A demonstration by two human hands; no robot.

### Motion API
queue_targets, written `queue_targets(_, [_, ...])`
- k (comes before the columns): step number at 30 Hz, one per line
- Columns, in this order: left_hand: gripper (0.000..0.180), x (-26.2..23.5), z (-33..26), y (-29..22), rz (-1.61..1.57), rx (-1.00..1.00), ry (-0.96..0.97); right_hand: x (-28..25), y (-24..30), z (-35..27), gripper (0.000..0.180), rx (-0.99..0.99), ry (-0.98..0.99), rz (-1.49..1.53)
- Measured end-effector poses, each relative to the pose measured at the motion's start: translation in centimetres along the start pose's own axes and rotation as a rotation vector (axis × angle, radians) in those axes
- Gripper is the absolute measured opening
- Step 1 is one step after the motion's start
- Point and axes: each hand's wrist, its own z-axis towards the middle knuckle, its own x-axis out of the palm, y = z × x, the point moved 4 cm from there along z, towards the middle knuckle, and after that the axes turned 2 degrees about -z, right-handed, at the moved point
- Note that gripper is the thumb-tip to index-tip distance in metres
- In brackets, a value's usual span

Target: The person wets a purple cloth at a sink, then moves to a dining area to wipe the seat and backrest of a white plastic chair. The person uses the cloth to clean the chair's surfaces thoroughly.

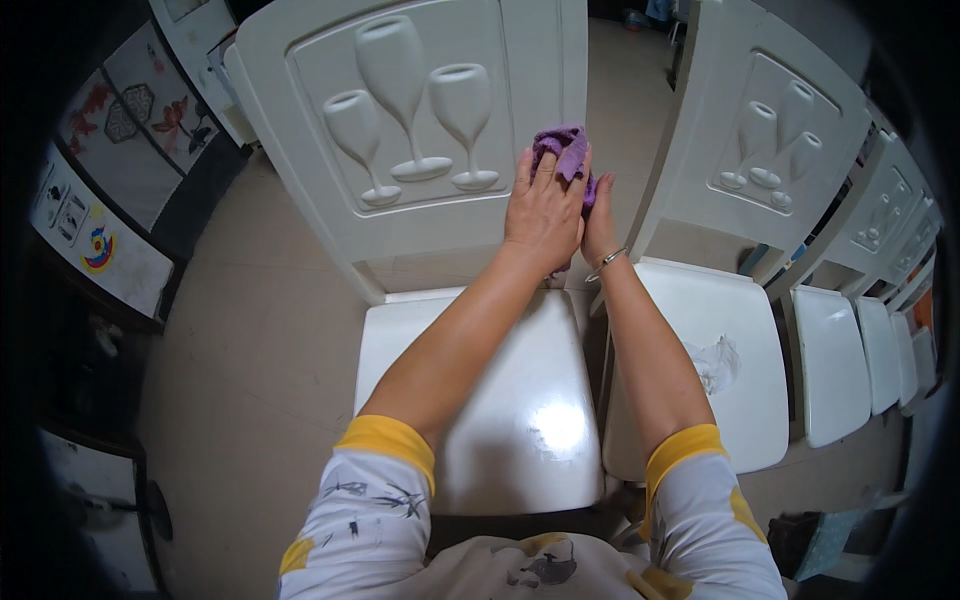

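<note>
A purple cloth [562, 142] is bunched around the right edge of a white chair's backrest [420, 225], which has raised wine glass shapes on its panel. My left hand [546, 212] presses the cloth from the front, its fingers closed over it. On the edge's other side my right hand [600, 215], with a silver bracelet [606, 263] at the wrist, holds the cloth too; its fingers are partly hidden behind cloth and left hand. Below my forearms lies the chair's glossy white seat [500, 400].
A second white chair [665, 215] stands close on the right, a crumpled white tissue or plastic piece [715, 364] on its seat. More white chairs [832, 350] line up farther right. Cabinets with printed panels [100, 240] stand at the left, beyond a beige floor [240, 330].
</note>
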Motion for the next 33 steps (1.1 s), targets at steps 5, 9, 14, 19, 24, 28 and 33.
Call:
queue_targets(5, [0.076, 2.6, -6.5, -0.3, -0.107, -0.037, 0.120, -2.0, -1.9, 0.6, 0.097, 0.127, -0.071, -0.052])
queue_targets(9, [0.080, 3.7, -8.8, 0.4, -0.052, 0.020, 0.155, -3.1, -3.4, 1.7, 0.097, 0.117, -0.069, 0.014])
queue_targets(14, [0.080, -1.7, 1.3, 1.4, -0.012, -0.007, -0.014, -1.5, -0.9, 0.7, 0.087, -0.026, 0.130, 0.046])
queue_targets(19, [0.081, -3.4, 5.3, 1.9, -0.014, -0.034, -0.125, -0.9, 1.0, -1.2, 0.055, -0.200, 0.022, -0.118])
queue_targets(24, [0.061, -3.0, 3.1, 2.9, 0.041, -0.055, -0.001, -0.2, 4.5, -4.1, 0.023, -0.370, -0.096, -0.955])
queue_targets(28, [0.072, -1.6, -4.6, 6.5, 0.067, -0.106, 0.005, 1.6, 4.6, -5.0, 0.042, -0.498, -0.321, -0.985])
queue_targets(33, [0.087, -0.8, -12.7, 11.6, 0.047, -0.226, 0.097, 5.0, 1.0, -6.5, 0.047, -0.668, -0.189, -1.087])
